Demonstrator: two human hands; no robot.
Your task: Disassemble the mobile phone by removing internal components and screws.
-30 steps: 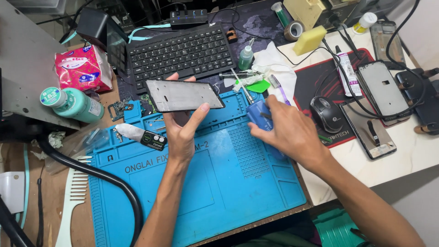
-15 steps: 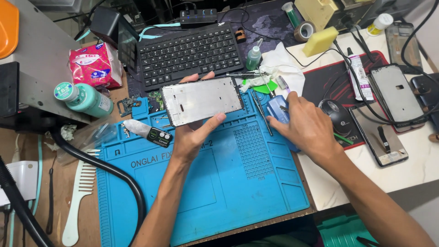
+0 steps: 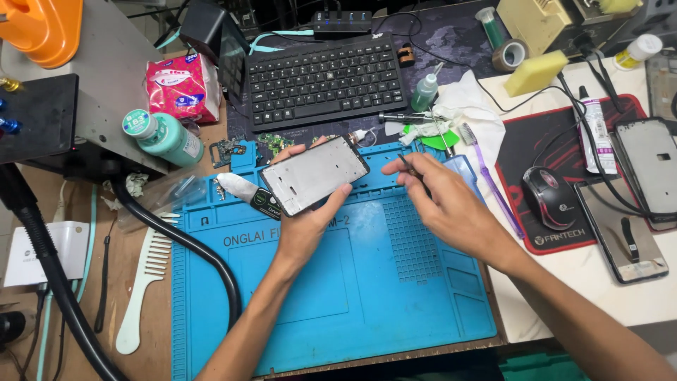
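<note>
A flat, rectangular phone frame (image 3: 314,175), with a dull silver-grey metal face, rounded corners and a thin dark rim, is gripped by the left hand (image 3: 308,224): the thumb is pressed along its lower right edge and the fingertips show past its upper edge, so that it is held tilted above the upper middle of a blue silicone work mat (image 3: 367,296). The mat is moulded with small tray compartments along its top and a grid of tiny square cells near its middle. The right hand (image 3: 446,204) is closed in a pinch on a thin, dark tool (image 3: 407,167), whose kind cannot be made out, just beside the frame's right end and apart from it. A black keyboard (image 3: 321,79) with matte keys is seen behind the mat. A small clear dropper bottle (image 3: 424,92) and crumpled white tissue (image 3: 471,106) lie to the right of the keyboard. A glossy black mouse (image 3: 549,197) rests on a red and black pad at the right. A pale comb (image 3: 144,282) and a thick black hose (image 3: 183,243) lie at the mat's left side.
</note>
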